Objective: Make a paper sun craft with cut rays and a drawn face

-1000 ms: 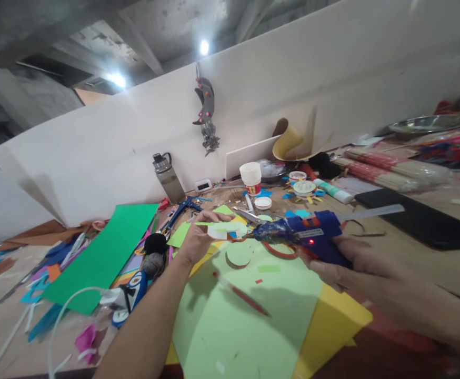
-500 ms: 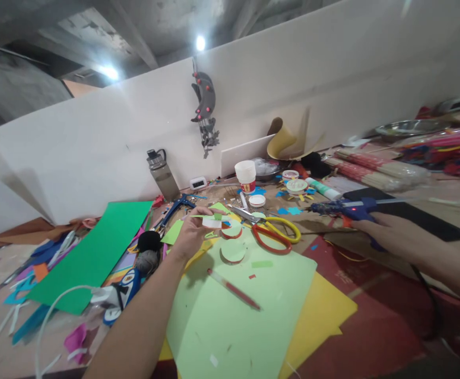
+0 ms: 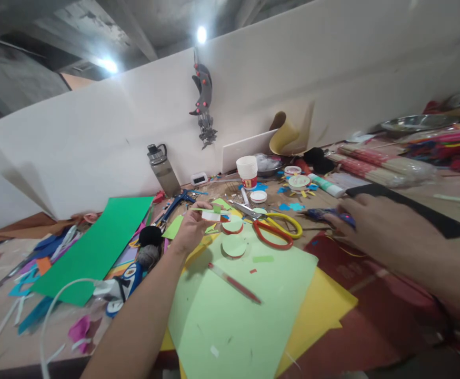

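Note:
My left hand [image 3: 192,229] is closed in a pinch on a small paper piece [image 3: 211,216], white with a green strip along its top. Just right of it, two pale green paper discs with red edges, one of them this disc [image 3: 233,246], rest on a light green sheet [image 3: 238,326]. My right hand [image 3: 358,223], smeared by motion, is over a blue glue gun [image 3: 319,213] that lies low on the table. Its fingers partly cover the gun, and whether they grip it is unclear. Scissors [image 3: 273,234] with red and yellow handles lie between the hands.
A red pen [image 3: 236,284] lies on the light green sheet, above yellow paper [image 3: 317,310]. Behind are a bottle [image 3: 165,173], paper cups [image 3: 248,171] and a glue stick [image 3: 325,185]. Green card [image 3: 96,252] and a power strip [image 3: 125,287] with a white cable are at left.
My right hand has shifted left over the glue gun, whose nozzle now sits lower and farther left. The left hand still pinches the paper piece. The view has shifted slightly.

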{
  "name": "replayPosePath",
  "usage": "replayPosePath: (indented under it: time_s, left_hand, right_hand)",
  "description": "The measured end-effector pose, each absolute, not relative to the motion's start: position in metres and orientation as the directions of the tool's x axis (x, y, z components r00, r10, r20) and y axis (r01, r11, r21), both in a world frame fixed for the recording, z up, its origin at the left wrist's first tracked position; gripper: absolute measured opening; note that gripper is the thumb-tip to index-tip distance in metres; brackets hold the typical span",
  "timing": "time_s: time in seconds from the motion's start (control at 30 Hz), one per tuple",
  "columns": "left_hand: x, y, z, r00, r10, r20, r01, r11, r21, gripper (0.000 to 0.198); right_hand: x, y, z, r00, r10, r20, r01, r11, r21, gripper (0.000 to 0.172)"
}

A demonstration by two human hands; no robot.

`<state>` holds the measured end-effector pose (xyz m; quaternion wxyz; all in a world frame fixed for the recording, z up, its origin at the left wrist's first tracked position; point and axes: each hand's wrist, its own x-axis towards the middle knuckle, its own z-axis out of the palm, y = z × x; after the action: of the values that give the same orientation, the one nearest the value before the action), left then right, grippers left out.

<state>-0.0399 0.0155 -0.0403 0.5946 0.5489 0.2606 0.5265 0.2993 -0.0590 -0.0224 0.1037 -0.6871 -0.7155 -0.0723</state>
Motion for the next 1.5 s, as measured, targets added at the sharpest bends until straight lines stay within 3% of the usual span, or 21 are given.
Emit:
replayPosePath:
  time_s: [0.07,0.17,0.33,0.53,0.7,0.83,0.97,1.07,1.17,1.23,1.33,1.5]
  left_hand:
    - [-0.040,0.015,-0.041,0.308,0.914,0.265,-0.340,-0.155,0.928,0.039]
    - [-0.040,0.015,-0.042,0.297,0.922,0.250,-0.327,-0.148,0.933,0.037]
    - [-0.041,0.015,-0.042,0.278,0.931,0.236,-0.329,-0.138,0.934,0.036]
    - [-0.043,0.014,-0.041,0.282,0.934,0.219,-0.343,-0.115,0.932,0.037]
    - [-0.045,0.016,-0.043,0.259,0.943,0.211,-0.340,-0.115,0.933,0.037]
    - [-0.046,0.015,-0.043,0.264,0.943,0.203,-0.345,-0.104,0.933,0.038]
    - [-0.048,0.012,-0.044,0.280,0.942,0.185,-0.434,-0.048,0.900,0.038]
    - [-0.049,0.012,-0.046,0.315,0.931,0.186,-0.475,-0.015,0.880,0.035]
    - [-0.049,0.013,-0.050,0.332,0.921,0.203,-0.480,-0.021,0.877,0.039]
    - [-0.048,0.013,-0.053,0.343,0.921,0.185,-0.463,-0.005,0.886,0.043]
    - [-0.046,0.012,-0.056,0.339,0.932,0.126,-0.431,0.035,0.902,0.041]
    - [-0.040,0.008,-0.058,0.373,0.923,0.093,-0.397,0.068,0.915,0.036]
  right_hand:
    - [0.269,-0.063,-0.014,-0.310,0.921,0.237,0.907,0.361,-0.216,0.028]
    - [0.228,-0.059,-0.018,-0.550,0.833,0.058,0.761,0.528,-0.376,0.020]
    - [0.196,-0.039,-0.035,-0.536,0.828,-0.168,0.838,0.495,-0.231,0.016]
    - [0.184,-0.032,-0.013,-0.518,0.815,-0.259,0.854,0.512,-0.095,0.016]
    - [0.181,-0.032,-0.012,-0.530,0.798,-0.286,0.844,0.530,-0.085,0.016]
    - [0.186,-0.033,-0.020,-0.590,0.775,-0.227,0.808,0.572,-0.144,0.015]
    - [0.188,-0.028,-0.027,-0.576,0.814,-0.073,0.796,0.538,-0.277,0.010]
    - [0.186,-0.019,-0.026,-0.503,0.860,0.089,0.715,0.472,-0.515,0.005]
    - [0.181,-0.012,-0.023,-0.395,0.894,0.212,0.453,0.390,-0.802,0.009]
    - [0.177,-0.010,-0.022,-0.328,0.916,0.229,0.258,0.320,-0.912,0.016]
    - [0.172,-0.011,-0.023,-0.264,0.936,0.234,0.104,0.268,-0.958,0.015]
    - [0.172,-0.018,-0.023,-0.183,0.944,0.275,0.081,0.293,-0.953,0.012]
